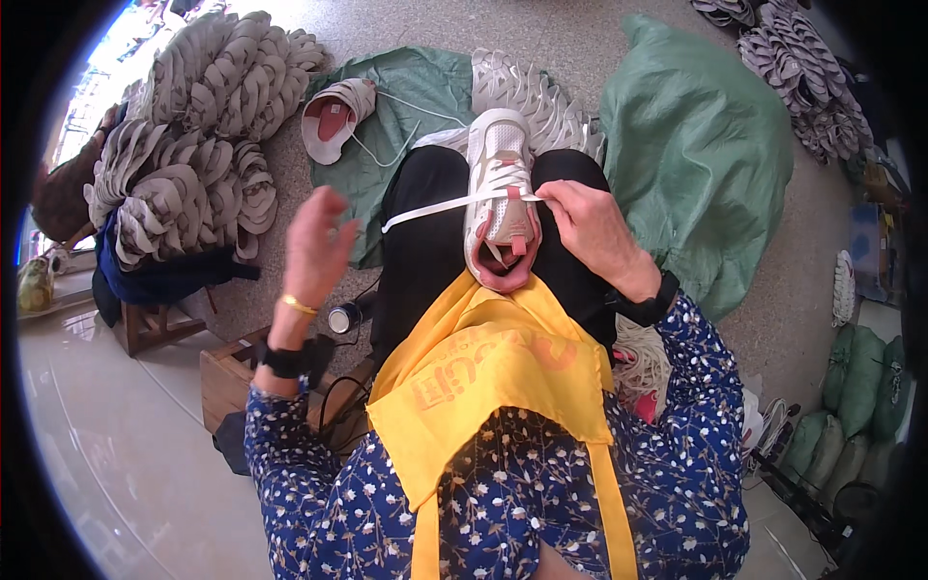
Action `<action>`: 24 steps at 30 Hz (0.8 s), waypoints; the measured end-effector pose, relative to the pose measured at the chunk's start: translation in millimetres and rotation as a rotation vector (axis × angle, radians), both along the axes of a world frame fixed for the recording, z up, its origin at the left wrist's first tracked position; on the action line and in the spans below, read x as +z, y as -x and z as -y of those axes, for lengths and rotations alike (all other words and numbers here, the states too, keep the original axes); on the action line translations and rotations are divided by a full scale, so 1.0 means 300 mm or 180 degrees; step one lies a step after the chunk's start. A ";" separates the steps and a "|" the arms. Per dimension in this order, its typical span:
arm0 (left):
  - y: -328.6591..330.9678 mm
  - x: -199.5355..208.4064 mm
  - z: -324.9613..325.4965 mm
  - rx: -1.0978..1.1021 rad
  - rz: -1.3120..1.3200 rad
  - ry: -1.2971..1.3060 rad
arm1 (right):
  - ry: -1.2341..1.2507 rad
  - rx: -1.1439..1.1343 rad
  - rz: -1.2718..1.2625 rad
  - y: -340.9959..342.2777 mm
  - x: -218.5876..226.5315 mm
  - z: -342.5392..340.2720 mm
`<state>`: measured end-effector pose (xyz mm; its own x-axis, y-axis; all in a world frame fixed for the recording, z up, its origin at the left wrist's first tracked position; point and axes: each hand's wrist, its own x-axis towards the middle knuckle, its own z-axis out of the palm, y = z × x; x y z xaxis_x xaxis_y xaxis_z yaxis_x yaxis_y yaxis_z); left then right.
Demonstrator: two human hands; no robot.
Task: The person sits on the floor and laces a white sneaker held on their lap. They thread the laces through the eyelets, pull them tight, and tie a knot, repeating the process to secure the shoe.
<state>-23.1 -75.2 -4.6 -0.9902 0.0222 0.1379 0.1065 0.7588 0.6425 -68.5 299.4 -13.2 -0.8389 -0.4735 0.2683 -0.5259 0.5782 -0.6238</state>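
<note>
A white-and-beige sneaker [500, 198] with a pink collar lining rests between my knees, toe pointing away from me. White lace crosses its tongue in several rows. My right hand [590, 232] is closed in a pinch on the shoelace [529, 197] at the shoe's right side. Another length of lace stretches leftward over my left thigh, its end loose. Off to the left, my left hand [319, 246] hangs in the air, apart from the shoe, fingers loosely bent and spaced from the thumb; nothing shows in it.
An unfinished shoe upper [335, 121] with trailing laces lies on a green sheet [406, 82]. More uppers [527, 97] are lined up beyond my knees. Large heaps of grey uppers [193, 184] stand at left. A bulging green sack [701, 164] sits close on my right.
</note>
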 end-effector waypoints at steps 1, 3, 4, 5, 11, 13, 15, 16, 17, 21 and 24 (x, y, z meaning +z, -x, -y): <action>0.007 0.029 -0.105 -0.0274 -0.0228 -0.0092 | 0.0043 -0.0008 -0.0044 -0.005 -0.002 0.001; 0.023 0.058 -0.258 -0.0751 -0.0529 -0.0083 | 0.0124 -0.0048 -0.0135 -0.013 -0.006 -0.001; 0.032 0.060 -0.309 -0.0944 -0.0605 0.0014 | 0.0113 -0.0113 -0.0134 -0.014 -0.003 -0.007; 0.047 0.050 -0.347 -0.1098 -0.0661 0.0109 | 0.0102 -0.0177 -0.0133 -0.014 0.002 -0.014; 0.085 -0.001 -0.307 -0.1367 -0.0563 0.0375 | 0.0038 -0.0338 -0.0015 -0.030 0.024 -0.022; 0.078 0.043 -0.284 -0.1455 -0.0635 0.0379 | 0.0076 -0.0363 0.0002 -0.031 0.022 -0.024; 0.078 0.083 -0.260 -0.1387 -0.0460 0.0369 | 0.0135 -0.0387 -0.0052 -0.022 0.026 -0.021; 0.076 0.095 -0.253 -0.1347 -0.0374 0.0363 | 0.0147 -0.0403 -0.0051 -0.020 0.025 -0.022; 0.071 0.101 -0.257 -0.1412 -0.0341 0.0421 | 0.0159 -0.0419 -0.0051 -0.018 0.023 -0.027; 0.049 0.066 -0.251 -0.1471 -0.0342 0.0634 | 0.0192 -0.0419 -0.0063 -0.034 0.044 -0.041; 0.045 0.070 -0.192 -0.1235 -0.0390 0.0780 | 0.0116 -0.0550 -0.0138 -0.042 0.067 -0.100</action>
<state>-36.7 -17.6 16.6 -0.8790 0.4338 0.1978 0.4760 0.7756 0.4145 -56.0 329.4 7.0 -0.8942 -0.3127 0.3204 -0.4477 0.6396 -0.6249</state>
